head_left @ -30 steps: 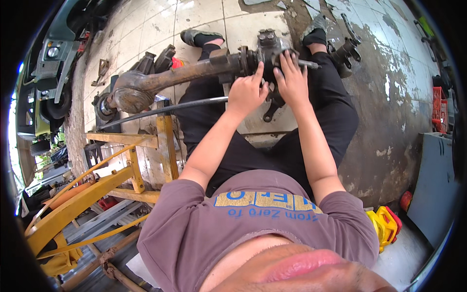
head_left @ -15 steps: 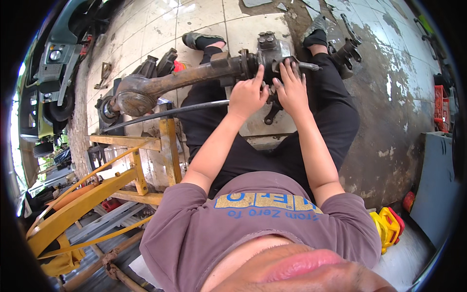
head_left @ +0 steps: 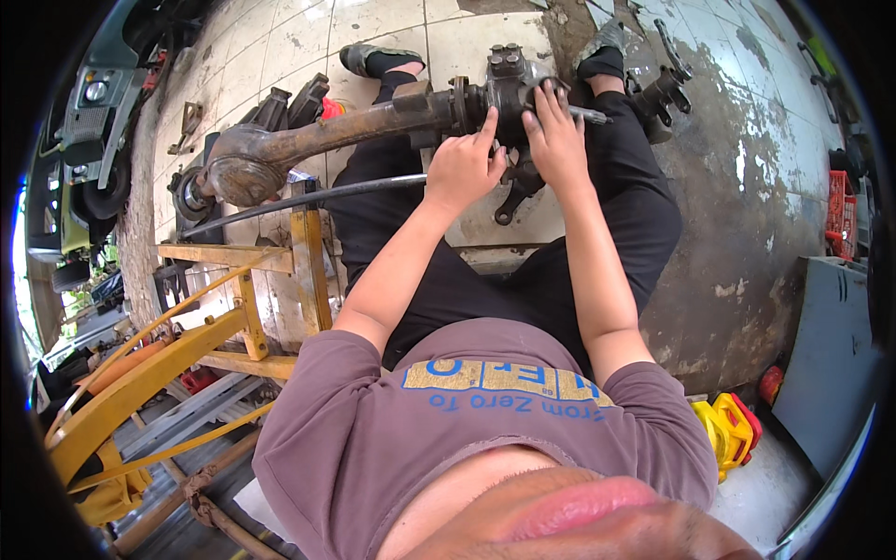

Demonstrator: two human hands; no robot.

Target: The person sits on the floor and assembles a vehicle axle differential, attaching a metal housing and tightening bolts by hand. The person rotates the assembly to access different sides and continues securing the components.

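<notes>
A long, rust-brown axle housing (head_left: pixel 359 133) lies crosswise over my legs, with a round bulge toward its left end. A dark steering knuckle (head_left: pixel 505 89) with a bolted cap sits at its right end, and a pale spindle (head_left: pixel 590 116) sticks out to the right. My left hand (head_left: pixel 462 166) is at the near side of the flanged joint, index finger stretched against it, thumb out and other fingers curled. My right hand (head_left: pixel 557 135) lies flat against the knuckle with its fingers extended. Below them hangs a dark lever arm (head_left: pixel 519 198) with a holed end. Neither hand grips anything.
A thin dark rod (head_left: pixel 364 189) runs beneath the axle. At left stands a yellow metal frame (head_left: pixel 311 266). Another metal part (head_left: pixel 658 103) lies beyond my right leg. A red crate (head_left: pixel 841 213), a grey-blue cabinet (head_left: pixel 821 345) and a yellow container (head_left: pixel 726 431) are at right.
My right fingers have slid slightly farther over the knuckle. The left hand keeps its place by the joint. The whole view has shifted a little.
</notes>
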